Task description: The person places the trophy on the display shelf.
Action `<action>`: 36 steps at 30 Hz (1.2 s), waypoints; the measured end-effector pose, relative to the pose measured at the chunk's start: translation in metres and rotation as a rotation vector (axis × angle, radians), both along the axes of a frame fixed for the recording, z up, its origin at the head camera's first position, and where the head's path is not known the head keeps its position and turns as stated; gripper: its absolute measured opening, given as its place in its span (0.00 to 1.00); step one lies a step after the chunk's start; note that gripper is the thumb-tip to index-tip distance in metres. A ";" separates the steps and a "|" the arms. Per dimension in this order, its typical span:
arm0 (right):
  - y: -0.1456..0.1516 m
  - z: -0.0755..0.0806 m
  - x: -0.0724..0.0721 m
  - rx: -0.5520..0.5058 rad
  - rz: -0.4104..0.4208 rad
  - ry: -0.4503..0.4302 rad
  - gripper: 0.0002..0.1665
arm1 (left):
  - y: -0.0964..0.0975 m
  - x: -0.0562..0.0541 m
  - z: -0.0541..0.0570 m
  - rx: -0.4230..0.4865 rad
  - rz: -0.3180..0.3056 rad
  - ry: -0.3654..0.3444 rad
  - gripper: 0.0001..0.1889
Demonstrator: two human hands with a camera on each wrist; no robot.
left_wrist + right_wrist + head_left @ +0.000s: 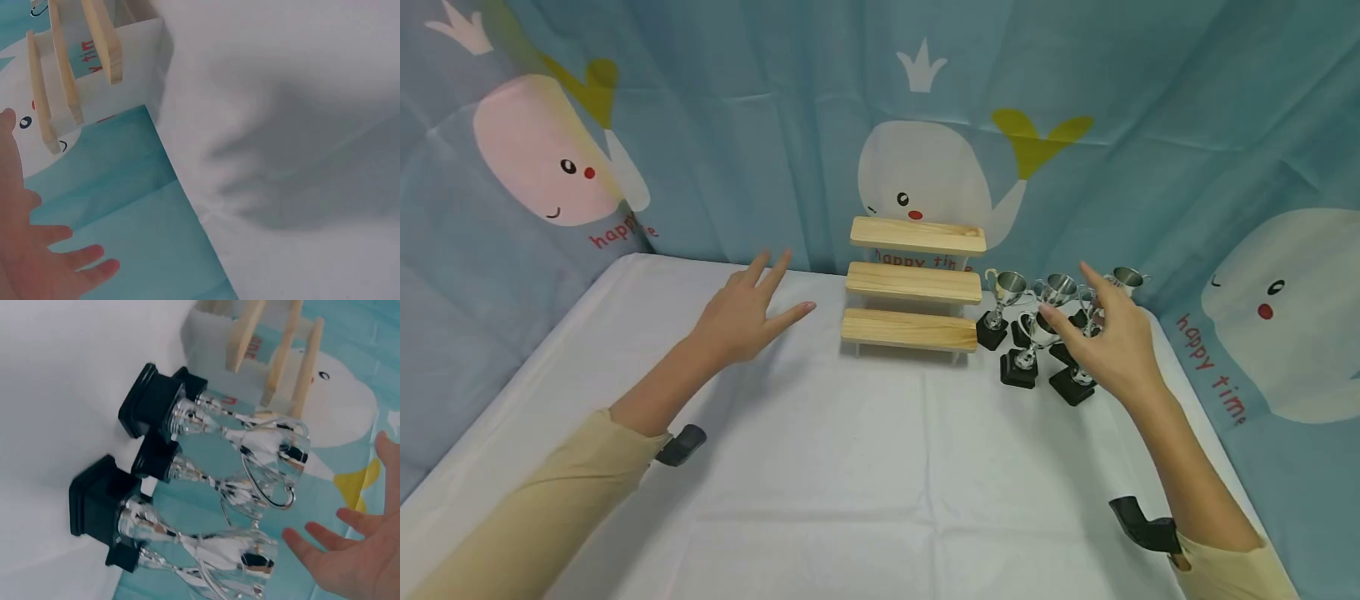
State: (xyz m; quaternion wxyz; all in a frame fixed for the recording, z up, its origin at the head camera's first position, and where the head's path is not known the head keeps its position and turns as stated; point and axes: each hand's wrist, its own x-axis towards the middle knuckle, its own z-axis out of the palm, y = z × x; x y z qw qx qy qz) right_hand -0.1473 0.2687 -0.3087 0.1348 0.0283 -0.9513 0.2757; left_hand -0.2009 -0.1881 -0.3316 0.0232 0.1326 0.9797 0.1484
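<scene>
The silver cups stand in a bunch at the back of the table on the right, just beside the little wooden shelf. Each one I can see well has a black block for a foot, and that flat, wide foot is likely why such a thin cup can stand up straight. They are packed close, some in front of others, so a few are partly hidden and I cannot count them for sure. The shelf has three boards that go up like stairs — each one higher and further back, probably so that nothing on a low board would hide what is behind it. It stands near the blue curtain, on a white cloth. The right hand is by the cups, with its thumb and fingers spread apart. The right wrist view shows the fingertips near the shiny rims, but no finger is curled round a cup. The left hand is in the air to the left of the shelf, its fingers fanned out and its thumb held wide. It holds nothing — its shadow lies on the cloth below.
</scene>
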 end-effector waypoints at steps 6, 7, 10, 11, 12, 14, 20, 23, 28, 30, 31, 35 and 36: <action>-0.004 -0.010 0.001 -0.120 -0.017 0.014 0.49 | 0.008 0.002 -0.011 0.082 0.004 -0.058 0.48; -0.005 -0.012 0.001 -0.137 -0.018 0.019 0.48 | 0.009 0.003 -0.013 0.095 0.003 -0.064 0.48; -0.006 -0.018 0.002 -0.165 -0.018 0.036 0.46 | 0.013 0.003 -0.019 0.134 -0.004 -0.078 0.47; -0.006 -0.020 0.002 -0.173 -0.015 0.043 0.45 | 0.014 0.003 -0.021 0.147 -0.005 -0.081 0.47; -0.006 -0.022 0.002 -0.177 -0.014 0.050 0.44 | 0.015 0.004 -0.023 0.161 -0.007 -0.083 0.47; -0.007 -0.025 0.003 -0.188 -0.013 0.059 0.43 | 0.017 0.004 -0.028 0.186 -0.009 -0.086 0.47; -0.008 -0.035 0.005 -0.213 -0.015 0.065 0.41 | 0.023 0.003 -0.042 0.277 -0.017 -0.080 0.45; -0.009 -0.039 0.005 -0.228 -0.022 0.065 0.40 | 0.025 0.002 -0.051 0.329 -0.018 -0.071 0.43; -0.011 -0.045 0.006 -0.242 -0.042 0.055 0.40 | 0.031 0.002 -0.063 0.395 0.004 -0.035 0.39; -0.011 -0.048 0.005 -0.241 -0.051 0.059 0.40 | 0.033 0.002 -0.067 0.418 0.018 -0.016 0.38; -0.012 -0.050 0.005 -0.240 -0.054 0.063 0.40 | 0.035 0.002 -0.069 0.430 0.024 -0.007 0.37; -0.012 -0.055 0.005 -0.256 -0.067 0.068 0.37 | 0.038 0.002 -0.076 0.482 0.054 0.017 0.35; -0.013 -0.056 0.005 -0.265 -0.068 0.069 0.36 | 0.039 0.002 -0.078 0.493 0.063 0.019 0.34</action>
